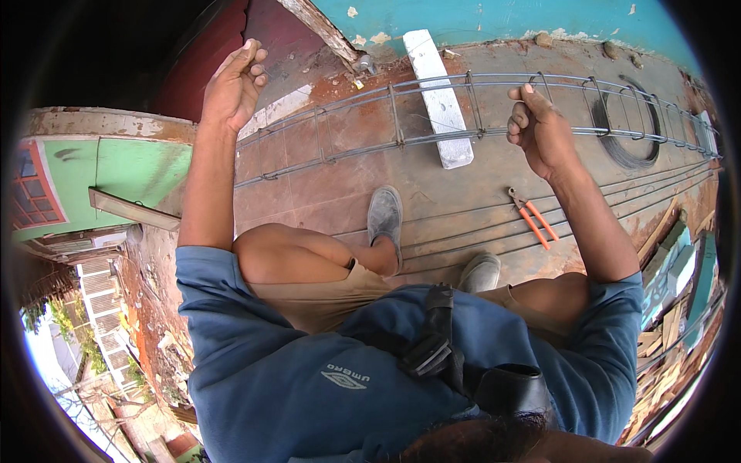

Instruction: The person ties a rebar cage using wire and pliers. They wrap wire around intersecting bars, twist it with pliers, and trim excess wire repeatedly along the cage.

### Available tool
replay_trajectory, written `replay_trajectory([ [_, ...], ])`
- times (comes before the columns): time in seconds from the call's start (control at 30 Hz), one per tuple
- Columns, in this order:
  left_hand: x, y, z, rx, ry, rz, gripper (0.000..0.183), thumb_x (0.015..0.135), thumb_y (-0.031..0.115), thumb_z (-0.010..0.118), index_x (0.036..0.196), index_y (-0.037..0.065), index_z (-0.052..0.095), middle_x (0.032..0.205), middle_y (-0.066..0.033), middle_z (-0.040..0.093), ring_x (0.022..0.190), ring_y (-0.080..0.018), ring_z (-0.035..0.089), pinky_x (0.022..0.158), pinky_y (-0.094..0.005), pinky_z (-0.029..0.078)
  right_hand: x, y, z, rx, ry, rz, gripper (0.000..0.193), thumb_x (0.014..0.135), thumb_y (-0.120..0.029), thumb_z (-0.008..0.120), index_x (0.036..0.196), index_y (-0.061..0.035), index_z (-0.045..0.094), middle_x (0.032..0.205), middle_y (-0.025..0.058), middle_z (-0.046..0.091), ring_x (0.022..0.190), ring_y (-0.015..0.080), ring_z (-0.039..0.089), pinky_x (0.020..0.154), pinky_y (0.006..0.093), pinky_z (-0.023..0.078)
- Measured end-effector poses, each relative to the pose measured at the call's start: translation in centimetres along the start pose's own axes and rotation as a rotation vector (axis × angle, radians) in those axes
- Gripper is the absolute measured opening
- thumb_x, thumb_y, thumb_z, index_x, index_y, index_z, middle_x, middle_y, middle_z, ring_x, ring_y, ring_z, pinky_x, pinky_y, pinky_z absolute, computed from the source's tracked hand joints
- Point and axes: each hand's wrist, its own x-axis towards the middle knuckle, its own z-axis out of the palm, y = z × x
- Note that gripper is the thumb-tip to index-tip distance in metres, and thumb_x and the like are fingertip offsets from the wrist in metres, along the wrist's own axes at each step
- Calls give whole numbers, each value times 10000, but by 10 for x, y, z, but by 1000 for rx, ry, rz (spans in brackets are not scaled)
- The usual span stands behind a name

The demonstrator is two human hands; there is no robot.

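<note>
Raised at the far left, my left hand (238,86) is closed, thumb and forefinger pressed together and the other fingers curled. My right hand (540,131) is pinched in the same way, in front of the long steel rebar cage (363,149). Whatever either pinch holds, if anything, is too thin to make out. The cage runs across the view, its bars joined by bent stirrups, and passes over a white block (438,96). Orange-handled pliers (532,218) lie on the floor nearer me, below my right hand.
A coil of dark wire (629,158) lies at the right behind the cage. Several loose steel rods (610,195) stretch over the floor past my shoes. Scrap wood (668,332) is heaped at the right edge. A turquoise wall (509,19) closes off the back.
</note>
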Motion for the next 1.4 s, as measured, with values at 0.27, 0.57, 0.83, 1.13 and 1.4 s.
replay_trajectory([
  [0.27, -47, -21, 52, 9, 164, -165, 353, 1118, 319, 668, 1320, 32, 636, 1014, -9, 618, 777, -67, 547, 719, -243, 498, -12, 39, 36, -422, -190, -150, 393, 1201, -359, 460, 1200, -36, 685, 616, -84, 362, 517, 37, 331, 489, 254, 322],
  [0.57, -36, -34, 70, 22, 129, -65, 364, 1167, 243, 546, 1426, -2, 618, 1001, 10, 515, 772, -72, 443, 667, -244, 408, -4, 45, 41, -271, -160, -211, 366, 1195, -339, 484, 1187, -54, 712, 622, -87, 397, 551, 32, 372, 515, 260, 327],
  [0.83, -35, -54, 103, 72, -83, -55, 319, 1145, 218, 574, 1344, -23, 637, 1052, -2, 615, 846, -76, 508, 710, -247, 430, 7, 31, 27, -238, -6, -317, 339, 1185, -300, 509, 1136, -47, 729, 689, -88, 409, 633, 34, 353, 563, 267, 300],
  [1.13, -30, -37, 122, 52, -197, 128, 253, 1151, 212, 577, 1329, 39, 627, 1018, 6, 608, 837, -63, 522, 708, -224, 450, 12, 36, 23, -68, 86, -195, 311, 1174, -242, 512, 1095, -27, 722, 755, -80, 483, 679, 36, 386, 590, 278, 322],
  [1.4, -39, -32, 122, 357, -120, 266, 230, 1106, 183, 673, 1270, 22, 677, 1027, -17, 692, 782, -41, 533, 664, -221, 455, 27, 37, 10, -313, -16, -21, 274, 1141, -239, 557, 1206, -13, 696, 901, 50, 650, 804, 123, 575, 752, 312, 471],
])
